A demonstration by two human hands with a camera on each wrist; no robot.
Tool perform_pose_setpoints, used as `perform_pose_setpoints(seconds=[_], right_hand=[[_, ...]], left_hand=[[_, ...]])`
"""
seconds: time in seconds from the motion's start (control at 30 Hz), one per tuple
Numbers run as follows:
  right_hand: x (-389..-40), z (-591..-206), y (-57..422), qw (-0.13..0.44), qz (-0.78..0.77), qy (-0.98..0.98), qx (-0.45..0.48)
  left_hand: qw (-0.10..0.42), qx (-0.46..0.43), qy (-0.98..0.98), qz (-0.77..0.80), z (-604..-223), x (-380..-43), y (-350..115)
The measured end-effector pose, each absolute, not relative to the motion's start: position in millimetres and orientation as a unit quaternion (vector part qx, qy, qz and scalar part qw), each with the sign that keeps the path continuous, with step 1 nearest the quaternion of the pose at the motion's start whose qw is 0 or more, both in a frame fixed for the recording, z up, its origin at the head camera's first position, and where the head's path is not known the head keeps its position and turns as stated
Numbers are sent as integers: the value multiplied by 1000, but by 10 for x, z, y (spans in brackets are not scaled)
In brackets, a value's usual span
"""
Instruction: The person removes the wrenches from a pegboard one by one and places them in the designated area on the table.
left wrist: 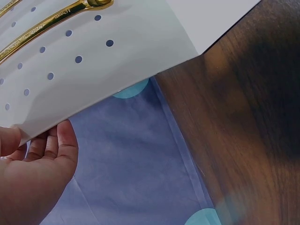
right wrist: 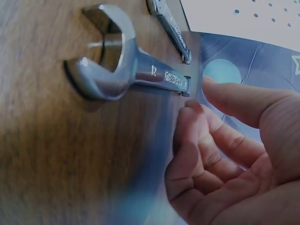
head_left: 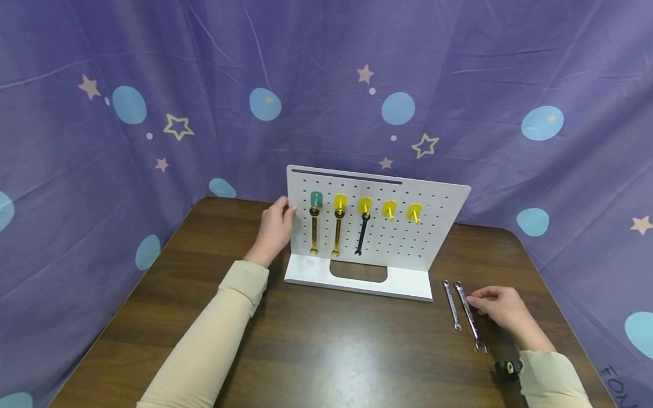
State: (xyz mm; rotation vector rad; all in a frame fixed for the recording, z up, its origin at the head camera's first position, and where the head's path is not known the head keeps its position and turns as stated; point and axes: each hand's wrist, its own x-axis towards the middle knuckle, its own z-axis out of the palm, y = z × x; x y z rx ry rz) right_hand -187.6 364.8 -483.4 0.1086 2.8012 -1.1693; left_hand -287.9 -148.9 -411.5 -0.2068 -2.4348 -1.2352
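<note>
A white pegboard stand (head_left: 408, 280) stands upright on the table. My left hand (head_left: 275, 226) pinches its left edge, thumb in front and fingers behind. Two gold wrenches (head_left: 314, 233) and a black wrench (head_left: 363, 235) hang from hooks on the board. To the right of the stand, a larger silver combination wrench (head_left: 468, 314) and a smaller one (head_left: 452, 306) lie side by side. My right hand (head_left: 502, 309) is beside the larger wrench, its fingers loosely bent. In the right wrist view a gap shows between thumb and fingers (right wrist: 187, 154), close to the wrench's far end.
Two yellow hooks (head_left: 390, 209) on the right of the board carry nothing. The brown wooden table (head_left: 326, 345) extends in front of the stand. A purple curtain (head_left: 326, 45) with stars and blue spots hangs behind and at the sides.
</note>
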Motion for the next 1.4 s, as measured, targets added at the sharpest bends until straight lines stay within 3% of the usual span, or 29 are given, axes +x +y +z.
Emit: perform_pose_setpoints(seconds=[0.67,1.4], right_hand=[[-1919,-4724,3383,-59,-425,903,-7],[-1996,-4519,2831,-53,-460,885,-55]], left_hand=[[191,-71,-871,-448,-4118,-2889,-1489],[198,-70,-869,-449,-4119,-2873,-1497]])
